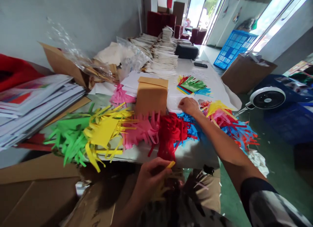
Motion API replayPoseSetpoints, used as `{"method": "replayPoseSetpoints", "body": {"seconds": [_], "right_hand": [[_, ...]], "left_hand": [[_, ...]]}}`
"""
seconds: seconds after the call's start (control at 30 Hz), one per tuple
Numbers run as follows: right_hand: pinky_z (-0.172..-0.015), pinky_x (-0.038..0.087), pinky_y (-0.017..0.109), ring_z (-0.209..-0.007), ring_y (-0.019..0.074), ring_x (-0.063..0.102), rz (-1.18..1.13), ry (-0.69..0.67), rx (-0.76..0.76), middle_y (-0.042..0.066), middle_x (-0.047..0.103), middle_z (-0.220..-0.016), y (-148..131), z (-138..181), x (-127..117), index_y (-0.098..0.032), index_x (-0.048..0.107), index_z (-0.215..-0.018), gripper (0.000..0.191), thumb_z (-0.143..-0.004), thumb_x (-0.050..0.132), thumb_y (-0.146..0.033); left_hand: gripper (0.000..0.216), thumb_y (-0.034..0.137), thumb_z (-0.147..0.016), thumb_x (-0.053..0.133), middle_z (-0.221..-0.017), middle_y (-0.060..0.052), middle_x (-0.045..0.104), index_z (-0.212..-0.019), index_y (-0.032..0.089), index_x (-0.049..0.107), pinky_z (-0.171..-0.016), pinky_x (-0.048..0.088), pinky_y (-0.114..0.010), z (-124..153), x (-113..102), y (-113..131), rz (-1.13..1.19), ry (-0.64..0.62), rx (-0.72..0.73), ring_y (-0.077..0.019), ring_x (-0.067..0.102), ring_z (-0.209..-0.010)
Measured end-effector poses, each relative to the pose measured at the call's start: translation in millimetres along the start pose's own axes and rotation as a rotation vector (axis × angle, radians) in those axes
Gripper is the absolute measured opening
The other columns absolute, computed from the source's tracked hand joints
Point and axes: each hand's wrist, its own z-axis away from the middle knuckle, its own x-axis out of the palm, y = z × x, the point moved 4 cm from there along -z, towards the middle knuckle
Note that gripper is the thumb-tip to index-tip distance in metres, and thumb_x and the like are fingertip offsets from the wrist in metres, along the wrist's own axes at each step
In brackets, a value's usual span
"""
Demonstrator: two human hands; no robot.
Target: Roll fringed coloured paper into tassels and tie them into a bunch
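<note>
Person's view down at a table [216,82] w/ fringed paper in a row. L hand [151,175] is in front of the near edge, above the lap, thumb & fingertips pinching a strip of yellow paper [171,164]; one end pokes out past the fingers, the rest is blurry & partly hidden. R hand [190,106] reaches across to a clear plastic tray [173,104], fingers curled down at its R side; can't tell if they pinch anything. Nearest the L hand is the red fringe [168,132]; L of that, the pink fringe [141,131], yellow fringe [104,132] & green fringe [73,132]. Blue fringe [193,131] lies under the R forearm; a brown envelope [151,96] is just L of the tray. To do this well, I'd say: keep the L pinch light but firm, b/c thin paper likely creases; keep the yellow end clear of the fingers; hold the R wrist & forearm high so they don't drag the blue strips; take from the tray w/ fingertips only, w/o tipping it.
</note>
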Motion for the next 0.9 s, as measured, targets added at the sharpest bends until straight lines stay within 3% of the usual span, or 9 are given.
{"method": "replayPoseSetpoints", "body": {"seconds": [0.13, 0.3, 0.43, 0.53, 0.67, 0.9], "right_hand": [[-0.093, 0.052, 0.033, -0.106, 0.0268, 0.072, 0.015, 0.012, 0.012, 0.013, 0.082, -0.108, 1, 0, 1, -0.019, 0.084, -0.102, 0.021, -0.090, 0.068, -0.027], [-0.091, 0.051, 0.033, -0.103, 0.0257, 0.073, -0.045, 0.131, -0.057, 0.011, 0.080, -0.111, -3, 24, -24, -0.018, 0.079, -0.106, 0.024, -0.094, 0.059, -0.023], [-0.084, 0.052, 0.028, -0.087, 0.0189, 0.071, -0.173, 0.228, -0.155, 0.005, 0.077, -0.093, -15, 91, -44, -0.018, 0.072, -0.097, 0.019, -0.096, 0.054, -0.024], [-0.077, 0.052, 0.027, -0.078, 0.0160, 0.068, -0.566, 0.272, -0.437, 0.001, 0.073, -0.085, -31, 168, -57, -0.021, 0.065, -0.086, 0.011, -0.093, 0.057, -0.018], [-0.077, 0.052, 0.026, -0.082, 0.0143, 0.070, -0.588, 0.100, -0.682, 0.000, 0.075, -0.089, -43, 247, -65, -0.022, 0.067, -0.093, 0.008, -0.096, 0.064, -0.015], [-0.074, 0.051, 0.027, -0.082, 0.0151, 0.072, -0.469, 0.123, -0.770, 0.001, 0.078, -0.092, -38, 284, -80, -0.022, 0.067, -0.101, 0.005, -0.099, 0.068, -0.018]], "left_hand": [[0.032, 0.047, -0.078, 0.089, -0.069, -0.003, 0.069, -0.080, 0.016, 0.081, -0.056, 0.044, -0.021, 2, -4, -8, 0.034, 0.014, 0.058, -0.0121, 0.059, -0.061], [0.032, 0.046, -0.077, 0.090, -0.072, -0.003, 0.069, -0.076, 0.015, 0.080, -0.061, 0.046, -0.022, 5, -2, -1, 0.032, 0.040, 0.112, -0.0125, 0.061, -0.065], [0.029, 0.045, -0.083, 0.086, -0.072, 0.000, 0.066, -0.081, 0.017, 0.078, -0.060, 0.044, -0.021, 7, 0, 8, 0.061, 0.110, 0.129, -0.0102, 0.058, -0.064], [0.026, 0.042, -0.086, 0.085, -0.073, 0.001, 0.065, -0.083, 0.018, 0.078, -0.060, 0.042, -0.020, 10, 3, 21, 0.033, 0.160, 0.216, -0.0092, 0.057, -0.065], [0.014, 0.033, -0.090, 0.082, -0.083, -0.001, 0.071, -0.087, 0.019, 0.080, -0.068, 0.048, -0.021, 21, 12, 41, -0.114, 0.174, 0.403, -0.0113, 0.063, -0.075], [0.005, 0.022, -0.093, 0.077, -0.088, -0.004, 0.074, -0.090, 0.020, 0.081, -0.073, 0.054, -0.023, 43, 33, 58, -0.295, 0.098, 0.618, -0.0129, 0.068, -0.079]]}}
